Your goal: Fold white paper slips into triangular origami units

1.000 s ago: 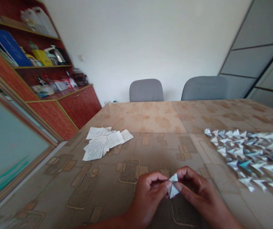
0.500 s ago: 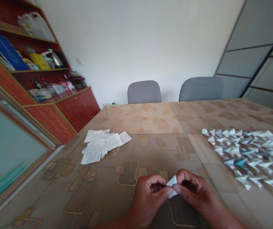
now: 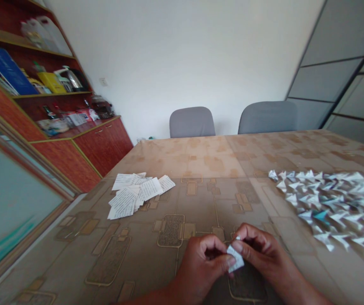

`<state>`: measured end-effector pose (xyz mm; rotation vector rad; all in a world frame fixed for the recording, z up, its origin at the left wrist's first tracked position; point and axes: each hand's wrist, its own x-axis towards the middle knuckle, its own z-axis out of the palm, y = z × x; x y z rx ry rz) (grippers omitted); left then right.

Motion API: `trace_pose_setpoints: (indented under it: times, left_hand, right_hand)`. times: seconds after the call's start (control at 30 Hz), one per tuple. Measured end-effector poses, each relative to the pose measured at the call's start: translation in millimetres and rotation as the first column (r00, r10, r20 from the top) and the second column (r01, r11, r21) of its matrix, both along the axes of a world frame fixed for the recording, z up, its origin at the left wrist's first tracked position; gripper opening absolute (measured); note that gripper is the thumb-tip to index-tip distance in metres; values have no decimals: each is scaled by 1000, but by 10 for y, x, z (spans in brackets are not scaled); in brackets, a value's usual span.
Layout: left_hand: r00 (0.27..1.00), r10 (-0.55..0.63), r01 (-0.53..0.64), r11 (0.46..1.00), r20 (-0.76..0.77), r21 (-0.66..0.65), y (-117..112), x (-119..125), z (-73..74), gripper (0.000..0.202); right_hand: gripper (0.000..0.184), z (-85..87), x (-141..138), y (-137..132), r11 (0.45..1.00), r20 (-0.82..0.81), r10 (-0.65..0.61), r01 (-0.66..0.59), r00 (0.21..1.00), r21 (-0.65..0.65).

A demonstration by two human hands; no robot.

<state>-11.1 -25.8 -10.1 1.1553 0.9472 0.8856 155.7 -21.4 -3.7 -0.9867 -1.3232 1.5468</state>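
Observation:
A small folded piece of printed paper [image 3: 236,260] is pinched between my two hands, above the near part of the table. My left hand [image 3: 205,262] grips its left side between thumb and fingers. On the upper right, my right hand [image 3: 259,250] presses its thumb and bent forefinger against the same paper. Part of the paper is covered by the thumbs. To the left lies a loose pile of flat printed paper pieces [image 3: 126,201]. Many small folded paper shapes [image 3: 337,216] stand in rows on the right side of the table.
The table [image 3: 201,203] wears a brown patterned cloth. Two grey chairs [image 3: 192,122] stand at its far side, before a white wall. A red-brown cabinet [image 3: 105,142] with loaded shelves is on the left, and grey panelled doors [image 3: 331,80] are on the right.
The folded paper has turned between my fingers and shows a broader face, tilted down to the right. My left fingers have shifted slightly right and down. The pile and rows look unchanged.

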Motion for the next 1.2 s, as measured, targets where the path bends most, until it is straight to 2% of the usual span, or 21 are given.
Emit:
trace_pose_setpoints:
  times: [0.13, 0.33, 0.5, 0.67, 0.73, 0.8, 0.83, 0.9, 0.97, 1.1, 1.2]
  left_hand:
    - [1000, 26, -25, 1000, -18, 15, 10, 3, -12, 11]
    - [997, 39, -38, 999, -67, 23, 18, -28, 5, 11]
    - [989, 60, -44, 992, -138, 117, 14, -52, 22, 12]
    - [948, 167, -78, 948, -271, 310, 18, -77, 53, 11]
    - [925, 209, -65, 909, -318, 411, 22, -99, 72, 10]
    - [923, 205, -41, 895, -327, 444, 25, -126, 82, 4]
    - [929, 191, -37, 900, -317, 433, 26, -140, 82, 4]
    - [953, 159, -55, 928, -258, 368, 32, -162, 68, 17]
    - [983, 122, -81, 960, -139, 267, 43, -169, 43, 23]
    - [994, 9, -15, 998, 110, 56, 71, -127, 4, 33]
    - [979, -58, 70, 996, 198, -51, 69, -87, 4, 32]
  right_hand:
    - [32, -19, 17, 26, 994, -2, -97, 97, 995, 39]
    - [24, -36, 21, 36, 997, -17, -52, 53, 999, 59]
    - [18, -8, 58, 44, 984, 89, -108, 94, 990, 148]
    - [7, 75, 122, 44, 915, 276, -160, 38, 948, 401]
    - [9, 98, 158, 54, 873, 337, -163, -23, 927, 488]
    - [14, 110, 196, 69, 839, 358, -156, -68, 921, 540]
    - [19, 114, 214, 78, 827, 352, -144, -82, 925, 556]
    - [26, 128, 239, 96, 811, 313, -116, -92, 943, 578]
    - [29, 157, 246, 109, 803, 271, -84, -96, 959, 588]
    - [20, 219, 219, 120, 806, 232, -53, -95, 971, 585]
    - [14, 199, 202, 119, 838, 228, -56, -79, 972, 539]
